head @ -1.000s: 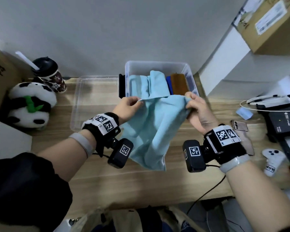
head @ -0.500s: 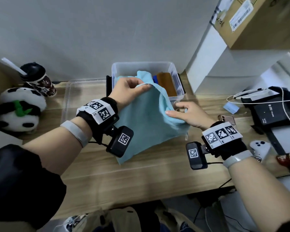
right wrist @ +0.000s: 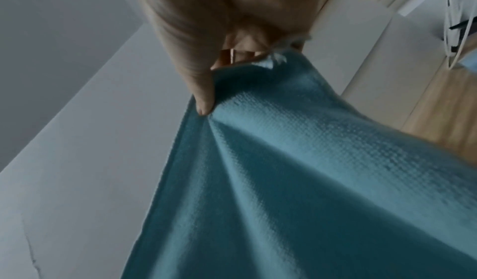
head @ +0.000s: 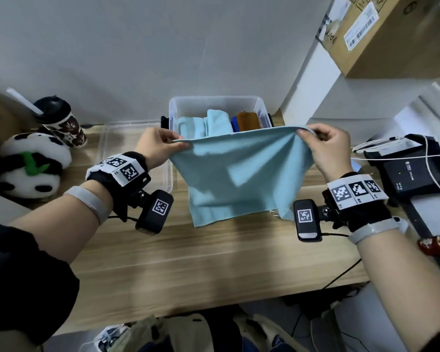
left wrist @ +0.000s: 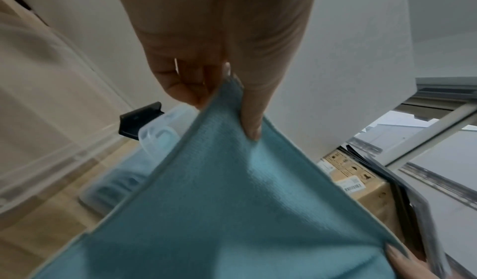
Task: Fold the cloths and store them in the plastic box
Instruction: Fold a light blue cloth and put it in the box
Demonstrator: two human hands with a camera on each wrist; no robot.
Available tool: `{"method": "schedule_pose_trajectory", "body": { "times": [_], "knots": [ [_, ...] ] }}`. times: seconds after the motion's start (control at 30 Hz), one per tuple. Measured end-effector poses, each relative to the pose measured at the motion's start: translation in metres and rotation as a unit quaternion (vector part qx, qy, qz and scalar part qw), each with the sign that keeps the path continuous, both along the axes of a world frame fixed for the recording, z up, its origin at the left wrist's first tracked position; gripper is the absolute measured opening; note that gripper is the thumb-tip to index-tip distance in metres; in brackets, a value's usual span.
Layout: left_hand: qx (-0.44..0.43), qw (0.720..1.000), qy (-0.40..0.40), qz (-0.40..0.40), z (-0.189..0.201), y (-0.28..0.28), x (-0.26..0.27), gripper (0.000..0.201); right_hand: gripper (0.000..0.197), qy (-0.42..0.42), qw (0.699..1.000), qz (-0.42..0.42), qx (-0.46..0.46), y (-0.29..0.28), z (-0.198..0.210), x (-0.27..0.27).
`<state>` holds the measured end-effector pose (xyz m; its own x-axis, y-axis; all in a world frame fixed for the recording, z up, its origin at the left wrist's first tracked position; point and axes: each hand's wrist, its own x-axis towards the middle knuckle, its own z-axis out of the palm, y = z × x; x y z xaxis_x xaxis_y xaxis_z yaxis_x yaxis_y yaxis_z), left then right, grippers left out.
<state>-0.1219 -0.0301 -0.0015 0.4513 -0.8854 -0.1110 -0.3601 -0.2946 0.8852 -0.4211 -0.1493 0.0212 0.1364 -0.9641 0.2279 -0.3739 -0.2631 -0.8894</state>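
A light blue cloth (head: 239, 174) hangs spread out above the wooden table, in front of the clear plastic box (head: 215, 104). My left hand (head: 174, 142) pinches its top left corner (left wrist: 232, 103). My right hand (head: 306, 132) pinches the top right corner (right wrist: 247, 73). The cloth's upper edge is stretched level between both hands and its lower edge touches the table. Inside the box lie folded light blue cloths (head: 214, 124), a dark blue one (head: 234, 123) and a brown one (head: 248, 121).
A clear box lid (head: 127, 148) lies left of the box. A plush panda (head: 33, 163) and a lidded cup (head: 59, 120) stand at far left. A black device with white cables (head: 412, 168) sits at right, beside a white shelf unit (head: 315, 80) and cardboard box (head: 391, 34).
My right hand, which was open on the cloth by the table, has taken a corner and risen. Both hands moved apart, stretching the bunched cloth out flat in the air.
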Motion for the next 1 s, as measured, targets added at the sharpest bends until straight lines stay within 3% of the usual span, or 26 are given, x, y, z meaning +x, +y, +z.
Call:
{"method": "schedule_pose_trajectory", "body": {
  "times": [0.07,0.17,0.27,0.33,0.5,0.53,0.6,0.73,0.8,0.87,0.9,1.0],
  "knots": [
    [-0.016,1.0,0.002,0.014,0.001,0.002,0.006,0.009,0.006,0.041,0.999,-0.019,-0.003,-0.004,0.0,-0.005],
    [-0.064,0.996,0.02,0.052,0.009,0.001,0.007,0.001,0.019,0.203,0.979,-0.008,0.001,-0.007,0.0,-0.01],
    [-0.108,0.99,0.029,0.084,0.014,-0.002,0.009,0.022,0.019,0.276,0.961,-0.003,0.006,-0.009,-0.004,-0.015],
    [-0.126,0.987,0.031,0.095,0.014,-0.004,0.012,0.026,0.017,0.236,0.972,-0.015,0.01,-0.011,-0.007,-0.016],
    [-0.188,0.971,0.048,0.139,0.024,-0.015,0.015,0.028,0.028,-0.001,0.999,-0.047,0.026,-0.015,0.006,-0.007],
    [-0.198,0.967,0.06,0.148,0.028,-0.016,0.016,0.028,0.031,-0.07,0.996,-0.047,0.036,-0.016,0.01,-0.006],
    [-0.222,0.954,0.127,0.157,0.036,-0.017,0.02,0.026,0.017,-0.199,0.977,-0.032,0.074,-0.015,0.02,-0.005],
    [-0.26,0.918,0.27,0.13,0.046,-0.009,0.021,0.02,0.014,-0.353,0.928,0.044,0.113,-0.004,0.031,-0.005],
    [-0.252,0.914,0.301,0.104,0.042,0.002,0.02,0.02,0.014,-0.375,0.909,0.082,0.162,0.001,0.026,-0.013],
    [-0.187,0.928,0.309,0.089,0.026,0.014,0.019,0.025,0.01,-0.356,0.9,0.103,0.229,0.007,0.008,-0.023],
    [-0.139,0.937,0.31,0.084,0.012,0.02,0.017,0.025,0.016,-0.34,0.896,0.11,0.263,0.01,-0.004,-0.029],
    [0.006,0.95,0.308,0.049,-0.035,0.041,0.009,0.016,0.057,-0.254,0.883,0.119,0.376,0.022,-0.052,-0.049]
  ]
}}
